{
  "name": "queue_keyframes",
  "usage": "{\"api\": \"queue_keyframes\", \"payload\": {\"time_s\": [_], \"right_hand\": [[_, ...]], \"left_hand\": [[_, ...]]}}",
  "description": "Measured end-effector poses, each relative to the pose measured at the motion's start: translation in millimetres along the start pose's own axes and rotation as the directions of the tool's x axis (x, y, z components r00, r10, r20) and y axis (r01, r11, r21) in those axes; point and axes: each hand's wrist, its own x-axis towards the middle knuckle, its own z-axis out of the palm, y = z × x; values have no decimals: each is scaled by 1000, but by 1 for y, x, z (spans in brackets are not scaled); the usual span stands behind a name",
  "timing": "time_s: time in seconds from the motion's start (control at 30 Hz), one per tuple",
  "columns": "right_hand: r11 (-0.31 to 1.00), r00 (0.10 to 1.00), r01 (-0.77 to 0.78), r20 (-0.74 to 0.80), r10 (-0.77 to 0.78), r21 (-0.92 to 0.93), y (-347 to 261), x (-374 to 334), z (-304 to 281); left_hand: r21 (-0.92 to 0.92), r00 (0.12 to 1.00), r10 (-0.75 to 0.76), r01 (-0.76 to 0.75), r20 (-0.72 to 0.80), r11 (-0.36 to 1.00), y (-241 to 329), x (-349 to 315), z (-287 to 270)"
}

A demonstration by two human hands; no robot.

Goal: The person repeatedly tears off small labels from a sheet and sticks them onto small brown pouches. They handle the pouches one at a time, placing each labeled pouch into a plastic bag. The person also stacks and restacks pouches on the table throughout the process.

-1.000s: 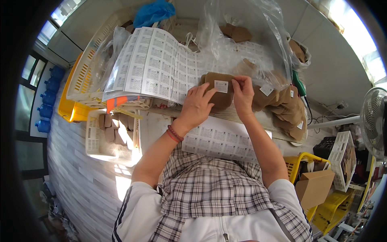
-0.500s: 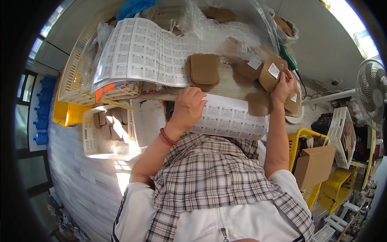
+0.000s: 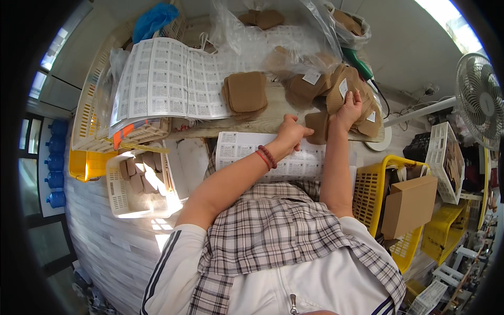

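Observation:
My right hand (image 3: 347, 111) pinches the lower edge of a brown corrugated cardboard piece (image 3: 334, 101) that bears a white label. My left hand (image 3: 290, 134) reaches across the sheet of labels (image 3: 233, 148) in front of me. Its index finger is stretched out to the edge of a plain brown cardboard piece (image 3: 317, 122); the other fingers are partly curled, and nothing shows in them. More labelled cardboard pieces (image 3: 305, 90) lie around my right hand. A stack of plain brown pieces (image 3: 245, 93) sits on the wooden table to the left.
More printed label sheets (image 3: 168, 79) lie over a crate at the left. Clear plastic bags (image 3: 252, 39) cover the table's back. A green-handled tool (image 3: 358, 64) lies at back right. Baskets stand on both sides, a yellow one (image 3: 367, 194) at right, beside a fan (image 3: 480, 89).
My left hand has let go of the label sheet's left edge and moved right, to the plain cardboard piece. My right hand still holds the labelled piece. The whole view has shifted slightly.

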Motion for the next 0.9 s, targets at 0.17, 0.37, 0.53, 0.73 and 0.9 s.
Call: {"api": "queue_keyframes", "payload": {"time_s": [0.17, 0.37, 0.53, 0.73, 0.9], "right_hand": [[996, 998, -58, 4, 58, 69, 2, -11, 10], [910, 956, -268, 202, 212, 315, -9, -20, 9], [680, 832, -553, 284, 476, 481, -23, -33, 17], [995, 992, -48, 118, 38, 90, -51, 12, 7], [256, 753, 556, 349, -557, -791, -85, 30, 5]], "left_hand": [[18, 957, -181, 181, 227, 983, -8, 30, 10], [8, 901, 232, -252, 367, 968, -19, 15, 17], [-342, 902, 293, -180, 316, 922, -10, -16, 11], [-89, 884, 464, -458, 52, 884, 15, -33, -50], [612, 381, 925, -733, 6, 298, 65, -55, -127]]}}
